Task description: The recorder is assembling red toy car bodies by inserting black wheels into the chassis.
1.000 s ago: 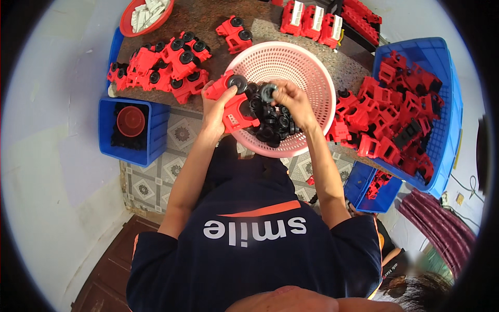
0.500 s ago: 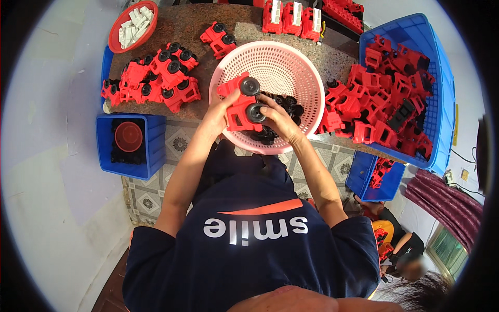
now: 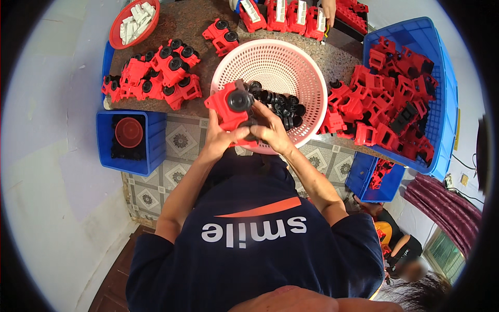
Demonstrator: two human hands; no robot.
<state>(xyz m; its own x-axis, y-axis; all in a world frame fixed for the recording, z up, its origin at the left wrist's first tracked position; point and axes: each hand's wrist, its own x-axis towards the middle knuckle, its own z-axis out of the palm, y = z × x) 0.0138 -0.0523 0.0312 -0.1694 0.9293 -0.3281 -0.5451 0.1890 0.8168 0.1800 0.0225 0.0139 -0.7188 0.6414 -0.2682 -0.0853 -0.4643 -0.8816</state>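
I hold one red toy vehicle (image 3: 224,112) over the near left part of a pink basket (image 3: 270,49), its lower end about level with the near rim. Its long axis runs away from my body, the far end leaning slightly left; which end is the front I cannot tell. The wheeled side is turned upward, with one round black wheel (image 3: 240,101) plainly visible near the far end and a second dark wheel partly covered by my thumbs. My left hand (image 3: 219,139) is closed around the left side and near end; my right hand (image 3: 273,132) is closed on the right side, thumb laid over the second wheel. The body appears to be smooth moulded plastic, blocky and stepped. The basket is round and perforated with small holes; loose black wheels (image 3: 286,110) lie heaped in it. The table (image 3: 182,23) has a speckled, stone-like surface. To the left sits a pile of wheeled red vehicles (image 3: 171,70); to the right, a blue crate (image 3: 446,99) of ribbed plastic holds red bodies (image 3: 387,106).
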